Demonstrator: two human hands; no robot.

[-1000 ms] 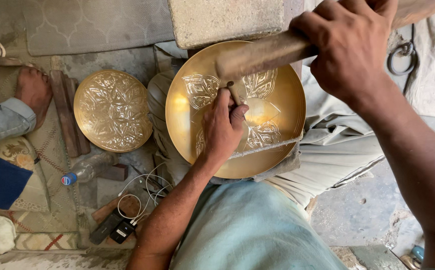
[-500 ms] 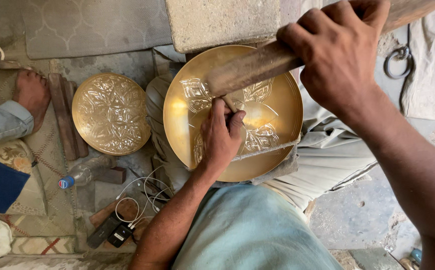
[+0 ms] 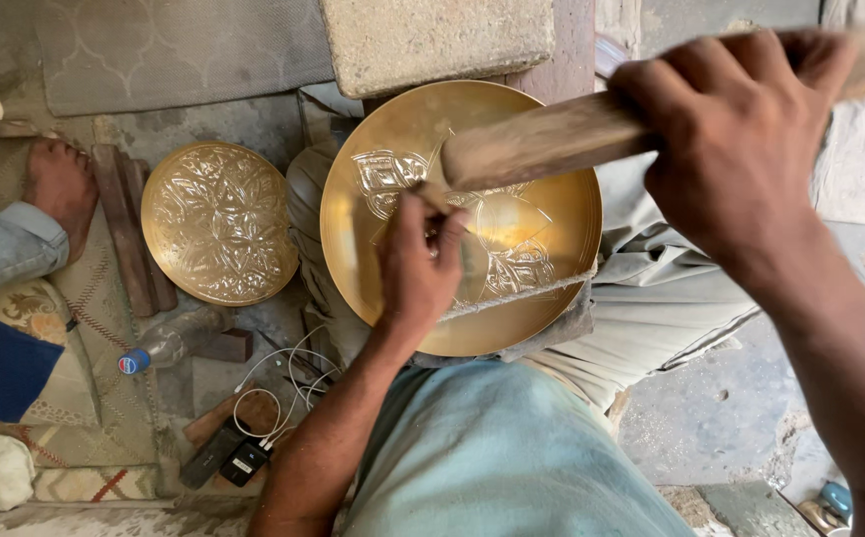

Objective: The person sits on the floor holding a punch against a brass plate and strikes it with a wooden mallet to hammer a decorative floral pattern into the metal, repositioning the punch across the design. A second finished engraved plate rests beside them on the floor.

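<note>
A large round brass plate [image 3: 542,149] with a partly engraved flower pattern rests on my lap, held by a cord across its lower part. My left hand [image 3: 417,264] presses on the plate's middle, fingers closed around a small metal chisel [image 3: 430,196] that stands on the surface. My right hand [image 3: 726,139] grips a thick wooden mallet [image 3: 542,139], whose blurred head hangs just above the chisel's top.
A second, fully engraved brass plate [image 3: 218,224] lies on the floor to the left beside wooden sticks [image 3: 134,239]. Another person's bare foot [image 3: 59,184] and trouser leg are at far left. A plastic bottle [image 3: 169,343], cables and a stone block [image 3: 437,40] lie around.
The mallet has swung down and left, closer to the chisel's top. My left hand stays on the plate with the chisel.
</note>
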